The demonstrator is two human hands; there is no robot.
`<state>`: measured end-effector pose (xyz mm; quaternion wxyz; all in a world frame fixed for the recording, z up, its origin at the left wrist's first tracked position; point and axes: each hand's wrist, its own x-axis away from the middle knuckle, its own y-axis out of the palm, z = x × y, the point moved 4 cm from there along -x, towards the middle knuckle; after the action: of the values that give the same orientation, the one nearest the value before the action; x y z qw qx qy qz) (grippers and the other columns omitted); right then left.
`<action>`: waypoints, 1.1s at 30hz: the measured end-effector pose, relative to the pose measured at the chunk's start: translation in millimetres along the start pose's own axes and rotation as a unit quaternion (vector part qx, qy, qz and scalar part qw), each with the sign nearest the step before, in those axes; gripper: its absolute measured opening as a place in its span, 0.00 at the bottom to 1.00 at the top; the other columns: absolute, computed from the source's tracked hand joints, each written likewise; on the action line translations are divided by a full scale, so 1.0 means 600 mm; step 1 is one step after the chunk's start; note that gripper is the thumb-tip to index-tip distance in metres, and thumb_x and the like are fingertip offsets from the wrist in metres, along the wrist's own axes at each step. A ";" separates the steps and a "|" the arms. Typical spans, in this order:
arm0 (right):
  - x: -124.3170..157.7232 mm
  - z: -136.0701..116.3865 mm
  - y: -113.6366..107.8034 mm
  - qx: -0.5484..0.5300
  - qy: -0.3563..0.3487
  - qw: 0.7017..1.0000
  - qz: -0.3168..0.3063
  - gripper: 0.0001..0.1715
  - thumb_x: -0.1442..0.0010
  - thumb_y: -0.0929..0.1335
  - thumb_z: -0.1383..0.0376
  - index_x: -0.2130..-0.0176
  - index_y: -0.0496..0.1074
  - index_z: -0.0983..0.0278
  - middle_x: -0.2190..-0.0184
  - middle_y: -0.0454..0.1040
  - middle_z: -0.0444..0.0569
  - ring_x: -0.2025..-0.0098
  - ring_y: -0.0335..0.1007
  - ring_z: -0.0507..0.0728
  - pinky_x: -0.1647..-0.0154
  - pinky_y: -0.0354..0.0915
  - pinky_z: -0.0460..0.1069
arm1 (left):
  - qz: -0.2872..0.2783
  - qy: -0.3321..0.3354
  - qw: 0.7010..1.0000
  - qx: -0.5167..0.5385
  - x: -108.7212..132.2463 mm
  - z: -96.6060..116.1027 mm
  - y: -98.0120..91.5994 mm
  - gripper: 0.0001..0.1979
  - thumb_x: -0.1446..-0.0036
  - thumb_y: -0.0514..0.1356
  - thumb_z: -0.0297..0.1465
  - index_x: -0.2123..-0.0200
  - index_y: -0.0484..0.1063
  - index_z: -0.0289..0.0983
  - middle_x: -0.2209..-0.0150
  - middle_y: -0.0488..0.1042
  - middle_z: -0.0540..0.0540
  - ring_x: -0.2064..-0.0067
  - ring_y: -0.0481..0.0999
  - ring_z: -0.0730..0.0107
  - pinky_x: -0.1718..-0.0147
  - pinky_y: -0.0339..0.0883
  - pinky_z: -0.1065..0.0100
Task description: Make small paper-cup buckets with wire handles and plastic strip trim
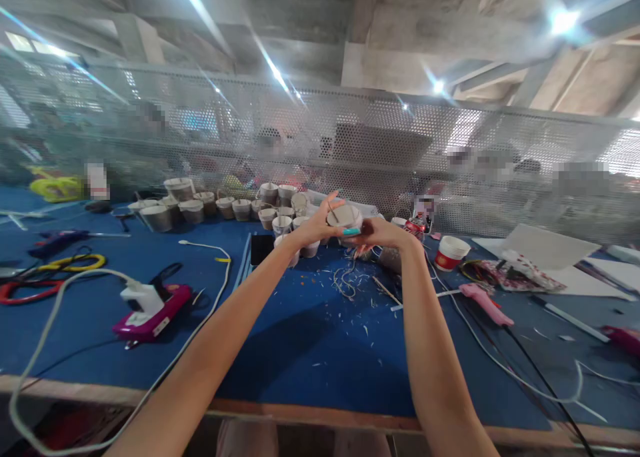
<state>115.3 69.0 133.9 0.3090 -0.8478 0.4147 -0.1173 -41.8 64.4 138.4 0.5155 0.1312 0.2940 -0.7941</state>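
Both arms reach forward over the blue tabletop. My left hand [320,226] wraps the left side of a small greyish-white bucket [346,214], its teal-nailed thumb along the near side. From the right, my right hand [381,232] closes on the same bucket, fingers partly hidden beneath it. The bucket is held above the table, its pale round top facing up, with what looks like a thin cord across it. Just behind and left of my hands stand several similar small buckets [268,192], some stacked. Loose string [344,282] and pale scraps lie below my hands.
A magenta power strip [153,314] with a white plug and looping cable lies left. Glue guns are on both sides, a pink one [486,304] at right. Red-and-white paper cups [451,252] and a cola bottle [416,226] stand right. A perforated metal screen [380,157] borders the back.
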 end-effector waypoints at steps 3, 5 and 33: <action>0.004 0.019 0.020 -0.130 0.060 0.983 -0.111 0.19 0.49 0.68 0.56 0.60 0.67 0.64 0.70 0.76 0.51 0.69 0.73 0.56 0.65 0.69 0.51 | -0.007 0.062 0.998 -0.021 0.001 0.008 0.010 0.54 0.63 0.68 0.31 0.39 0.37 0.40 0.40 0.53 0.33 0.43 0.61 0.54 0.48 0.57 0.55; 0.004 0.027 0.020 -0.146 0.079 0.981 -0.105 0.18 0.49 0.68 0.56 0.61 0.68 0.65 0.71 0.76 0.51 0.67 0.74 0.56 0.64 0.69 0.51 | 0.023 0.085 0.995 -0.051 0.001 0.013 0.013 0.53 0.65 0.69 0.32 0.39 0.40 0.38 0.44 0.59 0.34 0.46 0.64 0.55 0.49 0.58 0.55; -0.078 0.035 0.028 -0.480 0.001 0.810 0.338 0.20 0.51 0.67 0.57 0.85 0.58 0.62 0.87 0.63 0.38 0.79 0.63 0.49 0.77 0.61 0.44 | 0.122 -0.021 0.986 -0.114 0.006 -0.033 0.025 0.39 0.69 0.69 0.28 0.51 0.56 0.35 0.53 0.64 0.40 0.51 0.65 0.57 0.51 0.58 0.56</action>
<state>84.9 106.3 109.4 -0.1175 -0.6947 0.6787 0.2071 -31.8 69.2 115.6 0.6259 0.0895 0.3534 -0.6895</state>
